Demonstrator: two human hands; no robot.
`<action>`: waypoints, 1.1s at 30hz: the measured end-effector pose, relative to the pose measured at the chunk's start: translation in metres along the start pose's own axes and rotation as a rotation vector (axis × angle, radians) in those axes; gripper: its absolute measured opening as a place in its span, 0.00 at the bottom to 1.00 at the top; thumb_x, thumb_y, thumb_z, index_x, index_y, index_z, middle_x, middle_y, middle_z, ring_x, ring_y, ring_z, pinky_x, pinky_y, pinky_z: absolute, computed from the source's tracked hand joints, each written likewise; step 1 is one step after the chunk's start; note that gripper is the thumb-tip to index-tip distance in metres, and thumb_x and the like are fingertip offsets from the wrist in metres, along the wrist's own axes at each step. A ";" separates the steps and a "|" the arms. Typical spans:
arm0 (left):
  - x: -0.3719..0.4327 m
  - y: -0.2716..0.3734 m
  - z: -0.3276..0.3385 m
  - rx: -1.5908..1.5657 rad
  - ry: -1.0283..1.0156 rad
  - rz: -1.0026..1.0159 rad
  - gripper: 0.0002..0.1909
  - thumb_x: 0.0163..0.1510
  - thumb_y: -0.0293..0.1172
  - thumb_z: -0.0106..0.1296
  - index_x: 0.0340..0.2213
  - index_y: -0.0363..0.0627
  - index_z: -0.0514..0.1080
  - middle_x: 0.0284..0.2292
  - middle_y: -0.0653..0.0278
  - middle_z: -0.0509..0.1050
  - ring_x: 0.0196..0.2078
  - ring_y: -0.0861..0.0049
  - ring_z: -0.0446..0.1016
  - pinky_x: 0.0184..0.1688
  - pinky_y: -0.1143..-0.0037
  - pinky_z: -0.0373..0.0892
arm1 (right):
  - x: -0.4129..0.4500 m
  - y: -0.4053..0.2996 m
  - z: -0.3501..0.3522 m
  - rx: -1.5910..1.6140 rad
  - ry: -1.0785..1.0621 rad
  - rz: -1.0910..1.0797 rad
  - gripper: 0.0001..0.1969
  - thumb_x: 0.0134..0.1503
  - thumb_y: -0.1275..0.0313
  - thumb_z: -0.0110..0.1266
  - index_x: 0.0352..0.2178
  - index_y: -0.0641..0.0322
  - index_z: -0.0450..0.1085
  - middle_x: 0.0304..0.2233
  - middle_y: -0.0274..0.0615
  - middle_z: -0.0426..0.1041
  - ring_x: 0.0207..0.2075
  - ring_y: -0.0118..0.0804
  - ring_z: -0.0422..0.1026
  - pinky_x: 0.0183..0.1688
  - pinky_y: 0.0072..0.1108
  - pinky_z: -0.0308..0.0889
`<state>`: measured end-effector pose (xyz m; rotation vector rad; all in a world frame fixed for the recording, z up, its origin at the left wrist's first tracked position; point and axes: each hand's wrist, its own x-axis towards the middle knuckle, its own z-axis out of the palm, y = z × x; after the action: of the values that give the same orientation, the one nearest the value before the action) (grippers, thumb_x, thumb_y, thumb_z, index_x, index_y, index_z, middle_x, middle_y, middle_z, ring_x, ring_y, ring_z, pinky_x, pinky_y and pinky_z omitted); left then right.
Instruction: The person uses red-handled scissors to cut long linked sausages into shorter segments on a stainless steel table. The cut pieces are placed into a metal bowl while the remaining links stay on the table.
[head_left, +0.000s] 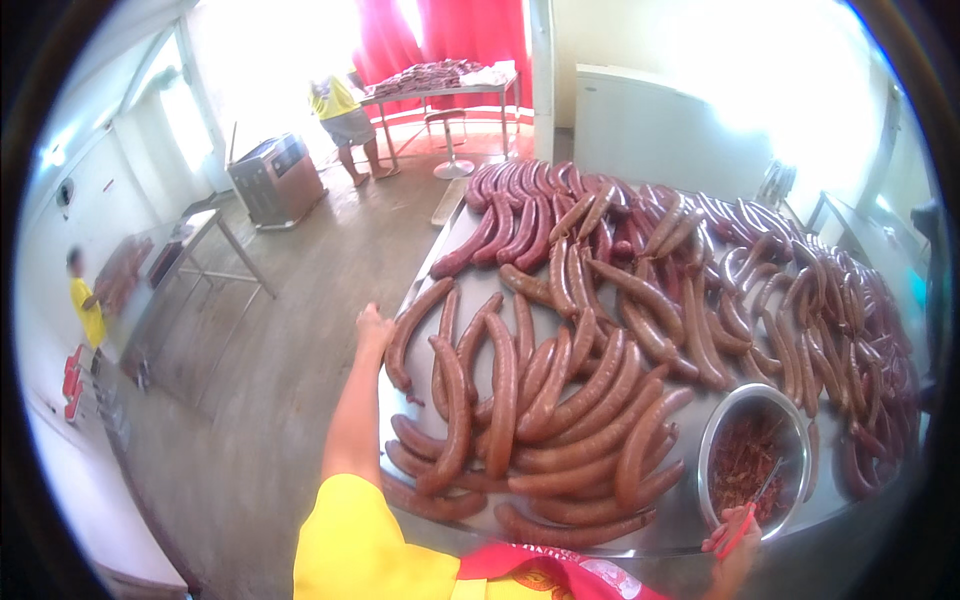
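A pair of red-handled scissors (739, 530) is in my right hand (727, 538), with its blades pointing into a round metal bowl (708, 457). Reddish-brown scraps (739, 450), which look like meat or casing trimmings, lie in the bowl. My left arm reaches out to the table's left edge, where my left hand (373, 328) is beside a curved brown sausage (411, 330). Whether its fingers touch or grip anything is too small to tell. Many thick brown sausages (501, 397) lie loosely heaped before me on the metal table (469, 229).
Darker red sausages (499, 236) cover the table's far end. A stainless machine (276, 180) stands beyond the floor at left. One person (341, 105) is by a loaded back table (439, 91); another person (86, 307) is at a left side table (199, 225). A white chest freezer (660, 135) stands behind.
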<state>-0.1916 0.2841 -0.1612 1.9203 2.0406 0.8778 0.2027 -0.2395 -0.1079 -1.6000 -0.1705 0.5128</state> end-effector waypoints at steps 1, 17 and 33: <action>0.001 -0.006 0.008 -0.017 -0.046 0.007 0.24 0.38 0.29 0.53 0.40 0.33 0.67 0.38 0.40 0.70 0.45 0.50 0.68 0.48 0.65 0.64 | -0.001 -0.001 0.002 0.004 -0.004 -0.011 0.19 0.55 0.57 0.50 0.27 0.65 0.64 0.10 0.36 0.61 0.07 0.28 0.60 0.10 0.19 0.60; 0.013 0.134 -0.086 -0.787 -0.072 0.108 0.20 0.35 0.20 0.49 0.36 0.32 0.64 0.23 0.57 0.69 0.19 0.78 0.68 0.20 0.79 0.64 | -0.002 -0.031 0.015 0.067 -0.118 -0.008 0.10 0.54 0.67 0.52 0.28 0.64 0.65 0.15 0.41 0.68 0.11 0.30 0.66 0.13 0.17 0.62; -0.187 0.202 -0.139 -0.091 -0.452 1.107 0.26 0.28 0.22 0.59 0.36 0.47 0.70 0.32 0.59 0.72 0.33 0.61 0.71 0.42 0.69 0.66 | -0.002 -0.023 0.000 0.298 -0.489 0.110 0.11 0.54 0.69 0.52 0.30 0.69 0.65 0.18 0.44 0.69 0.14 0.31 0.68 0.16 0.18 0.65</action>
<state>-0.0712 0.0607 0.0144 2.8190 0.5820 0.5603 0.2054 -0.2384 -0.0848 -1.1765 -0.3557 0.9659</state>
